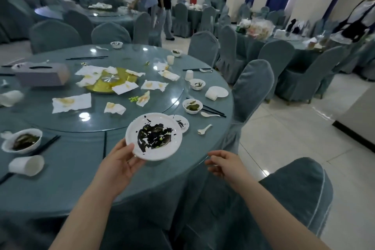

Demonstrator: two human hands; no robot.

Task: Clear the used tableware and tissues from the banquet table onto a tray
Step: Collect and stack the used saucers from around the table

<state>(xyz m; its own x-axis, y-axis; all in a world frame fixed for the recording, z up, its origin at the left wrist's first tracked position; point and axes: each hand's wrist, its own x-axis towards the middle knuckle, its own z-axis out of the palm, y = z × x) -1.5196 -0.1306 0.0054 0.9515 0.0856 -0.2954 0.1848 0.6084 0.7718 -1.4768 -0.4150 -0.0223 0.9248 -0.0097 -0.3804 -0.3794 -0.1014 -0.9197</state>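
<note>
My left hand (121,161) grips the near rim of a white plate (160,149) smeared with dark sauce, holding it above the round banquet table (67,180). My right hand (225,163) hovers at the table's edge, fingers loosely curled, holding nothing. A smaller dirty plate (181,123) lies just behind the held one. Dirty bowls (192,105) (21,142) (197,84), white spoons (204,129) (209,114), black chopsticks (213,109), a tipped cup (27,165) and several stained tissues (71,102) (114,107) are spread across the table.
A glass turntable (162,95) carries a gold centre disc (107,85) and a grey tissue box (43,74). Covered chairs (251,87) (294,193) stand close on the right. Other tables and several people are farther back. No tray is in view.
</note>
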